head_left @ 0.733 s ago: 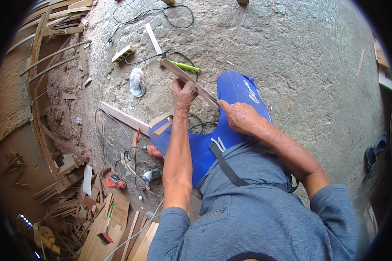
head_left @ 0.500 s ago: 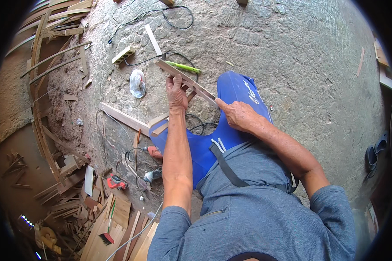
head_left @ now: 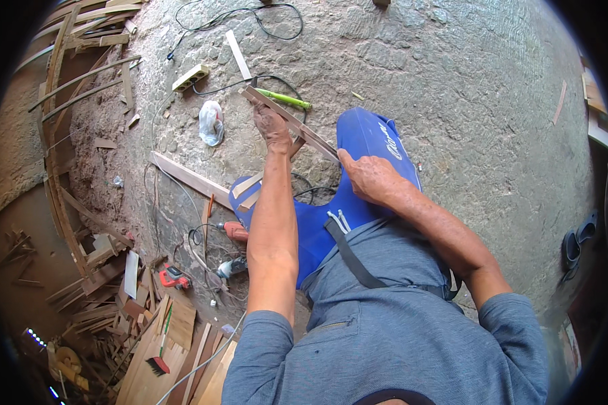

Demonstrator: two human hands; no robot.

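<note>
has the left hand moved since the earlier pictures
Yes. Judged against the clear plastic bag lying on the ground, the left hand has shifted leftward and a little farther from the person's body, so it now appears closer to the bag.

Head-worn left fisheye view — looking steeply down, blue-grey shirt (head_left: 398,331) closest, left hand (head_left: 273,125) and right hand (head_left: 373,178) farther out, rough floor (head_left: 473,88) beyond, wide field, dark rim.

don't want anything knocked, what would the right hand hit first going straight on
The right hand would likely meet the wooden strip first; it seems to touch its near end, though depth is unclear.
</note>
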